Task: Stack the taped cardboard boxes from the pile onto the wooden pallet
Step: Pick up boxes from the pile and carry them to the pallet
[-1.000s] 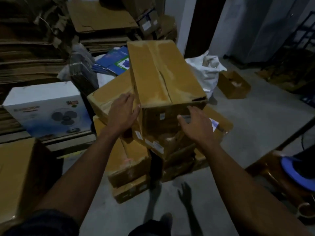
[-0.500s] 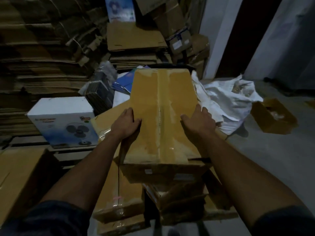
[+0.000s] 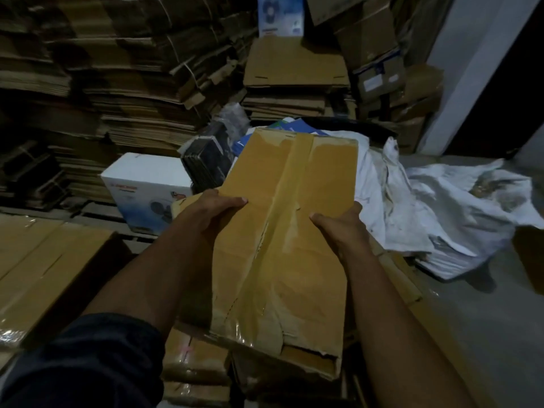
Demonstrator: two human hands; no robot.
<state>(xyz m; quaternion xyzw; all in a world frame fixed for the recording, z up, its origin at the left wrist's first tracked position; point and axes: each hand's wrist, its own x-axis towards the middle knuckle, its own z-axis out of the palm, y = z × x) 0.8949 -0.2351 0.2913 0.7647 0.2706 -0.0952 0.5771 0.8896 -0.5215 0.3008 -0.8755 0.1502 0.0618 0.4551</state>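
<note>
**A:** What is in the middle of the view?

**B:** A long taped cardboard box, sealed, so its contents cannot be seen. Tape runs along its top seam, and its near corner is torn open. It is held above the pile of boxes.

**A:** How is it held?

**B:** The left hand grips its left edge, thumb curled over the top. The right hand grips its right edge the same way.

**A:** What lies around that box?

**B:** Left of it, a large closed brown carton. Behind it to the left, a white printed box, shut. Right of it, crumpled white sacks. Behind it, stacks of flattened cardboard.
</note>
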